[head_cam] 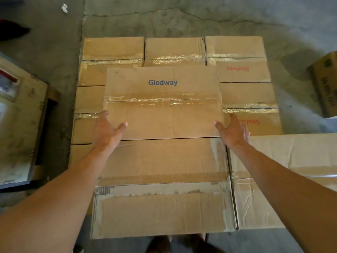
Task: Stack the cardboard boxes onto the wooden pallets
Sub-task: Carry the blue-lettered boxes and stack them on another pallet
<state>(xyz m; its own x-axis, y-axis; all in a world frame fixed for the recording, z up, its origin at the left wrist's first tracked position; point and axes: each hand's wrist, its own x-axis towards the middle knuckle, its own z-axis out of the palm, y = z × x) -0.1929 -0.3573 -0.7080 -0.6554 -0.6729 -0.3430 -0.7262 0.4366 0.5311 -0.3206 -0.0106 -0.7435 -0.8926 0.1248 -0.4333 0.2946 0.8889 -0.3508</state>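
Note:
A taped cardboard box printed "Glodway" in blue [163, 99] sits on top of a lower layer of boxes [175, 50]. My left hand [107, 129] holds its near left corner, thumb on the top face and fingers down the side. At the near right corner, my right hand [231, 130] holds it the same way. A second upper box [160, 187] lies just in front of it, under my forearms, and a third [273, 179] lies to its right. The pallet is hidden beneath the boxes.
Cracked concrete floor [182, 17] surrounds the stack. A framed wooden panel [20, 125] lies at the left. Another printed carton [326, 83] stands at the right edge. A scrap of white paper [64, 8] lies at the far left.

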